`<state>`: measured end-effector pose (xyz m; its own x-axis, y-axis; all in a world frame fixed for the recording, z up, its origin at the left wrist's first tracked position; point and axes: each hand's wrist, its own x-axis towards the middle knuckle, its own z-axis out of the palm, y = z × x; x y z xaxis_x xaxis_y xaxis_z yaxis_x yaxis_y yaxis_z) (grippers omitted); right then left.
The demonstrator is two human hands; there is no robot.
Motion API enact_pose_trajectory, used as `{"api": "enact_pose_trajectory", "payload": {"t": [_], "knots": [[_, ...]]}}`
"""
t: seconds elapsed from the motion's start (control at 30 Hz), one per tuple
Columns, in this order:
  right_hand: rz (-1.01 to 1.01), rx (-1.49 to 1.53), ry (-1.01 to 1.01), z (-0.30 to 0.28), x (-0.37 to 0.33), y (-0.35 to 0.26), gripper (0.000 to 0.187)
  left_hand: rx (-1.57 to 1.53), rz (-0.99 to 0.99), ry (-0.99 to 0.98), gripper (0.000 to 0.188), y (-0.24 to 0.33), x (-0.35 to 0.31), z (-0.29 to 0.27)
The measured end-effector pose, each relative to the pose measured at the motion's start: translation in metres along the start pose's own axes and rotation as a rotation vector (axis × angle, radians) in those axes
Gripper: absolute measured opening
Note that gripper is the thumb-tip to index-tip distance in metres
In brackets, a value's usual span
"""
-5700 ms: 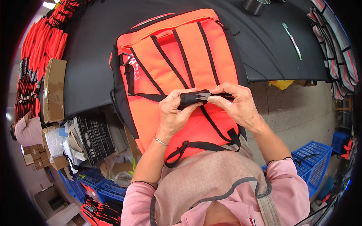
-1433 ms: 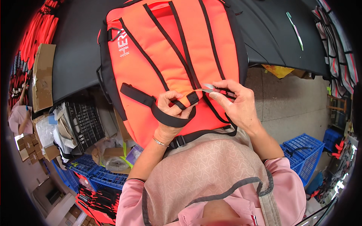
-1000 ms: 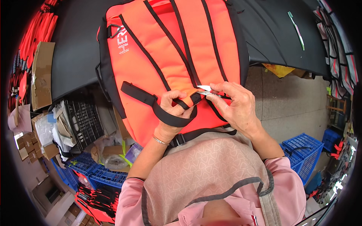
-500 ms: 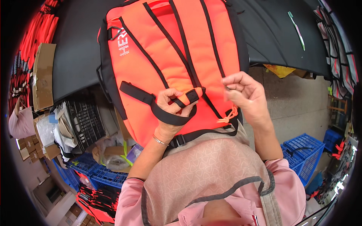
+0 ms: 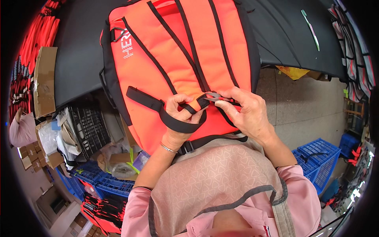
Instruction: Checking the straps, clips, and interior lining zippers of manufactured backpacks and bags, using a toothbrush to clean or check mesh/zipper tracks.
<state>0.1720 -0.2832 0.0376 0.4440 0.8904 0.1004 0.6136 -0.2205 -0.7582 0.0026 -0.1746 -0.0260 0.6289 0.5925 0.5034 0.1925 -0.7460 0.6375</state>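
A bright orange-red backpack [image 5: 146,79] with black trim lies strap side up before me. My left hand [image 5: 179,114] is closed on a shoulder strap end [image 5: 194,105], an orange tab with black edging and a dark patch. A black webbing strap [image 5: 179,125] loops below those fingers, its folded end [image 5: 138,96] lying to the left on the bag. My right hand [image 5: 248,112] pinches small metal thread snips [image 5: 214,97], with their blades pointing left and touching or very near the strap end. Whether the blades touch any thread is too small to tell.
The bag rests on a black-covered table [image 5: 83,51], with a toothbrush [image 5: 311,31] at far right. A cardboard piece [image 5: 45,79] stands at the left. Blue crates [image 5: 318,152] sit on the right; a black crate [image 5: 89,128] is at left. Another person's pink sleeve [image 5: 24,128] shows far left.
My right hand has moved left and down from the bag's right side to the strap end, and the snips' blades now show. The left hand keeps its hold nearly unmoved.
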Motion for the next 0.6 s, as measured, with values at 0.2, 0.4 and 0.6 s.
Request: {"api": "enact_pose_trajectory", "payload": {"t": [0.2, 0.4, 0.6], "knots": [[-0.246, -0.126, 0.099, 0.007, 0.004, 0.007, 0.021, -0.066, -0.095, -0.039, 0.032, 0.004, 0.004, -0.005], [-0.278, -0.022, 0.038, 0.006, 0.010, 0.012, 0.020, -0.170, -0.156, -0.148, 0.030, 0.001, 0.010, -0.014], [-0.333, -0.059, 0.017, 0.004, 0.015, 0.012, 0.021, -0.253, -0.191, -0.161, 0.028, -0.002, 0.007, -0.013]]}}
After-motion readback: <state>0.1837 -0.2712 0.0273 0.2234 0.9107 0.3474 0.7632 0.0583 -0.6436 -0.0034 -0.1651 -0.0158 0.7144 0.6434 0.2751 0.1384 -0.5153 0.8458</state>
